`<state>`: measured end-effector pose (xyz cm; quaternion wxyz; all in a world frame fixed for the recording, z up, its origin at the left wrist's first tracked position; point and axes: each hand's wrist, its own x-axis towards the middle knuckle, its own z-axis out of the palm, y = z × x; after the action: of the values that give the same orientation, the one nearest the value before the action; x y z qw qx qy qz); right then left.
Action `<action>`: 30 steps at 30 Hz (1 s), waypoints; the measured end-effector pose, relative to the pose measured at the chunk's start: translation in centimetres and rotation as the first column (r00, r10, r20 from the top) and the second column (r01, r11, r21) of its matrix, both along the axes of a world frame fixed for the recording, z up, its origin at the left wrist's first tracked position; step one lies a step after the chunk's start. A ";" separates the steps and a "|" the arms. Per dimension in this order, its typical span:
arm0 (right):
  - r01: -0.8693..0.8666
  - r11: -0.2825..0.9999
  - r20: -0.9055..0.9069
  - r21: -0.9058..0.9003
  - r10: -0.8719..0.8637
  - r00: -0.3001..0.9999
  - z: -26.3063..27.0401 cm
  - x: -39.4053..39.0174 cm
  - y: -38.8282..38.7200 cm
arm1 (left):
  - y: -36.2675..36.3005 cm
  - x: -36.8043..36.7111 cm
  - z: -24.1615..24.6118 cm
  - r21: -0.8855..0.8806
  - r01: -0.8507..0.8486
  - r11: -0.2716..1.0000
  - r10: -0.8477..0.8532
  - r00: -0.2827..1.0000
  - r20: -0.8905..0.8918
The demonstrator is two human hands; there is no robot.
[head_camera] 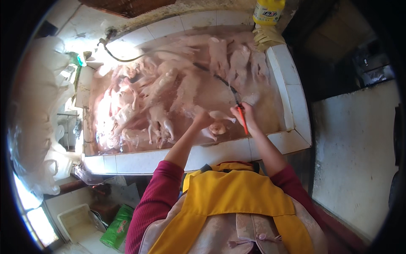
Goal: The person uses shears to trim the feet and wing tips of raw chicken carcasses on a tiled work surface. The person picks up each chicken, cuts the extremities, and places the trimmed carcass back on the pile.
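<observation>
My left hand (203, 120) grips a plucked poultry carcass (217, 127) near the front wall of a tiled basin. One pale leg of that carcass points right, towards my other hand; its rear end faces me. My right hand (246, 116) is closed around shears with red-orange handles (242, 118). Their blades point away from me, over the cloudy pinkish water (215, 95). Close beyond the blade tips lies the dark end of a hose (225, 82). Several more plucked carcasses (161, 85) lie in the water to the left and at the back.
White tiles (190, 156) form the basin's rim. A tap (103, 41) at the back left feeds the hose. Rubber gloves (268, 37) and a yellow bottle (269, 12) occupy the back right corner. Plastic bags (35, 111) hang at left; below are a white crate (74, 220) and a green bag (118, 227).
</observation>
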<state>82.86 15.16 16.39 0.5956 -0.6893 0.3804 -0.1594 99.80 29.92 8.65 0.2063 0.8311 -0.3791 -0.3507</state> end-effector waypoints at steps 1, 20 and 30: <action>0.026 0.999 0.001 -0.034 -0.025 1.000 0.0 -1.2 -1.0 | -0.1 0.2 -0.5 0.061 0.004 0.998 -0.002 0.999 -0.037; 0.289 0.936 -0.130 0.201 -0.267 0.955 -1.6 -7.3 -4.8 | -6.1 -4.0 -3.9 -0.263 0.226 0.938 -0.261 0.960 -0.105; 0.314 0.944 -0.159 0.098 -0.296 0.942 -0.8 -8.8 -6.2 | -3.4 -3.6 -11.5 0.049 0.636 0.770 -0.636 0.771 -0.003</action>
<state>74.01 9.00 15.63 0.5761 -0.5938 0.5331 -0.1770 96.16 26.48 -2.87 0.0534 0.6610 -0.6307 -0.4030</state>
